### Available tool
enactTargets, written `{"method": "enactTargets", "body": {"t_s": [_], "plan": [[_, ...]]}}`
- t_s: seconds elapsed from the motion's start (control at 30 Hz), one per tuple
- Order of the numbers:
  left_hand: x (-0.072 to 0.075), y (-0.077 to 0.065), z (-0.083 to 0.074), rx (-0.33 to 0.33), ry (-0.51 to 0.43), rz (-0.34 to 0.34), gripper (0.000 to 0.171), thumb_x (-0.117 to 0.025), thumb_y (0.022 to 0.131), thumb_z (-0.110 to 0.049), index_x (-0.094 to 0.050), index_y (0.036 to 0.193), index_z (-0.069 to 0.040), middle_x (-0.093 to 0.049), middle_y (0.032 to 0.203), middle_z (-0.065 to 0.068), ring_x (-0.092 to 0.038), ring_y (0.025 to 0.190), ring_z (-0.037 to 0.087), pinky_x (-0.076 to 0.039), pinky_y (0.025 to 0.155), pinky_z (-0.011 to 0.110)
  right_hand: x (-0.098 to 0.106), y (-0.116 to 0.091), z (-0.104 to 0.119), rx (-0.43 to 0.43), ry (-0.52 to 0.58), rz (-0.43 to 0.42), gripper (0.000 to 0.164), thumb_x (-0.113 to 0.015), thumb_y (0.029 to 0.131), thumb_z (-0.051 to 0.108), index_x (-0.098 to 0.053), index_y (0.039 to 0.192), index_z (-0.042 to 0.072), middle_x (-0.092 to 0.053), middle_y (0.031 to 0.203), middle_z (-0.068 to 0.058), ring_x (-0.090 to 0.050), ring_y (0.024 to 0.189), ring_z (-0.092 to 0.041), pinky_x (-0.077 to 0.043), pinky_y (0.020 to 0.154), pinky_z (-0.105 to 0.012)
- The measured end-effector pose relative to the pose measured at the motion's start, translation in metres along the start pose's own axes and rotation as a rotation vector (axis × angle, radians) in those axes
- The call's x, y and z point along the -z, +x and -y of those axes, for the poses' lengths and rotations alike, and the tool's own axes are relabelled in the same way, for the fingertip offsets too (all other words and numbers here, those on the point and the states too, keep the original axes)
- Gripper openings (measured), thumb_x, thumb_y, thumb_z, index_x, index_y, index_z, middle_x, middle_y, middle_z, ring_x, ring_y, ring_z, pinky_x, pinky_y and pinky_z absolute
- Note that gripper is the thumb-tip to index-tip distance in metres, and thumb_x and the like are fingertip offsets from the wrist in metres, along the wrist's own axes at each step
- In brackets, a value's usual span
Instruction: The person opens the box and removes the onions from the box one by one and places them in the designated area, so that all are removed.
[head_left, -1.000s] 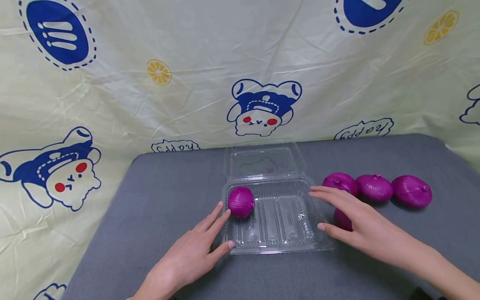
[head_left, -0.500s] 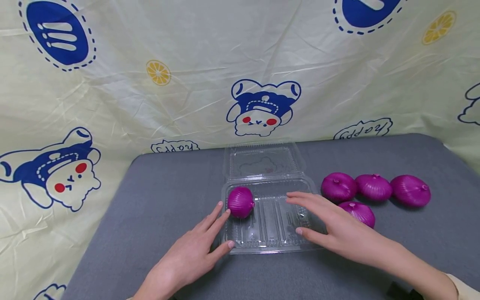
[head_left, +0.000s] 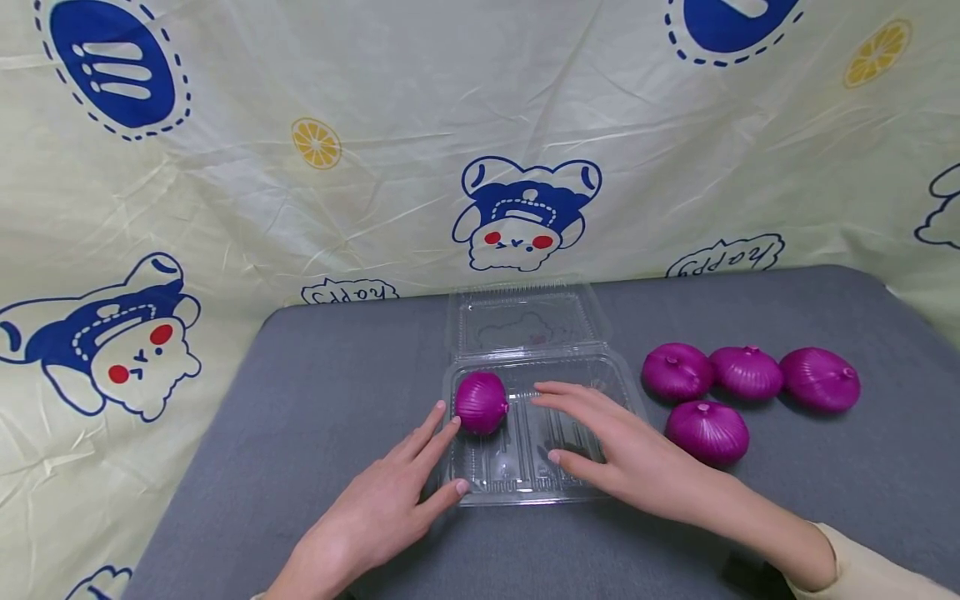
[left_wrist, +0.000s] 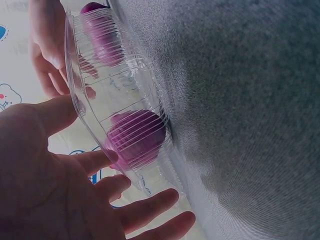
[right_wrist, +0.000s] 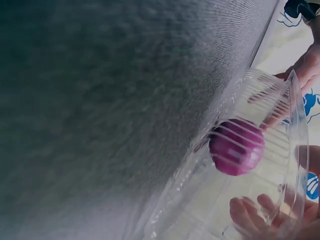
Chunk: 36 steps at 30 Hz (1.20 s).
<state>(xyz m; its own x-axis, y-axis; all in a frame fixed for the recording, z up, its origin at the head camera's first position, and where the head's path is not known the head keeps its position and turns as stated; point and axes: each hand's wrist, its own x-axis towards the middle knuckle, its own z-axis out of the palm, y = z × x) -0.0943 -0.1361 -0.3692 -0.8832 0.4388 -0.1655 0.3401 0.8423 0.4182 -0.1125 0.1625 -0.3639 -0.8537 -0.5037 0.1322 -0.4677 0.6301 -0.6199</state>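
A purple onion (head_left: 481, 403) lies at the left side of a clear plastic clamshell box (head_left: 555, 496), whose lid (head_left: 517, 321) is folded back flat. My left hand (head_left: 382, 500) rests at the box's left edge with fingers spread. In the left wrist view its thumb (left_wrist: 62, 115) touches the rim. Over the right half of the box is my right hand (head_left: 622, 454), fingers extended and thumb apart, holding nothing. The right wrist view shows the onion (right_wrist: 236, 147) through the clear wall, with the right-hand fingers (right_wrist: 245, 212) beyond it.
Several more purple onions sit right of the box: a near onion (head_left: 707, 433) in front and a row behind it, ending with a far-right onion (head_left: 820, 380). The grey tabletop (head_left: 322, 375) meets a printed cloth (head_left: 390, 208) at the back.
My right hand has moved left, from beside the onions on the right to over the box, uncovering the near onion. The left hand and the boxed onion have stayed put.
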Motion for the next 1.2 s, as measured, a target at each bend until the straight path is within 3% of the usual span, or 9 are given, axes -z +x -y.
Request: {"method": "enactTargets", "body": {"t_s": [0.53, 0.93, 1.2], "plan": [[0.000, 0.001, 0.000, -0.006, -0.011, 0.008, 0.070, -0.048, 0.097, -0.059, -0.025, 0.157, -0.030, -0.008, 0.164, -0.010, -0.033, 0.141, 0.026, -0.040, 0.103, 0.054, -0.015, 0.025, 0.003, -0.004, 0.039, 0.057, 0.062, -0.069, 0.092, 0.037, -0.043, 0.148, 0.032, -0.037, 0.154, 0.004, -0.035, 0.140, -0.027, -0.036, 0.099, -0.068], [0.003, 0.002, 0.000, 0.005, -0.011, 0.024, 0.072, -0.048, 0.096, -0.060, -0.024, 0.157, -0.031, -0.008, 0.164, -0.010, -0.033, 0.142, 0.028, -0.039, 0.104, 0.055, -0.022, 0.042, 0.012, -0.008, 0.015, 0.058, 0.067, -0.071, 0.091, 0.035, -0.040, 0.150, 0.028, -0.032, 0.157, 0.004, -0.035, 0.141, -0.025, -0.038, 0.101, -0.062], [0.003, 0.003, 0.001, 0.010, -0.037, 0.055, 0.074, -0.049, 0.095, -0.062, -0.024, 0.157, -0.031, -0.009, 0.164, -0.009, -0.035, 0.140, 0.028, -0.041, 0.101, 0.057, -0.028, 0.054, 0.007, -0.029, 0.113, 0.100, 0.071, -0.070, 0.091, 0.035, -0.034, 0.152, 0.028, -0.037, 0.153, 0.003, -0.042, 0.136, -0.021, -0.043, 0.100, -0.052]]}}
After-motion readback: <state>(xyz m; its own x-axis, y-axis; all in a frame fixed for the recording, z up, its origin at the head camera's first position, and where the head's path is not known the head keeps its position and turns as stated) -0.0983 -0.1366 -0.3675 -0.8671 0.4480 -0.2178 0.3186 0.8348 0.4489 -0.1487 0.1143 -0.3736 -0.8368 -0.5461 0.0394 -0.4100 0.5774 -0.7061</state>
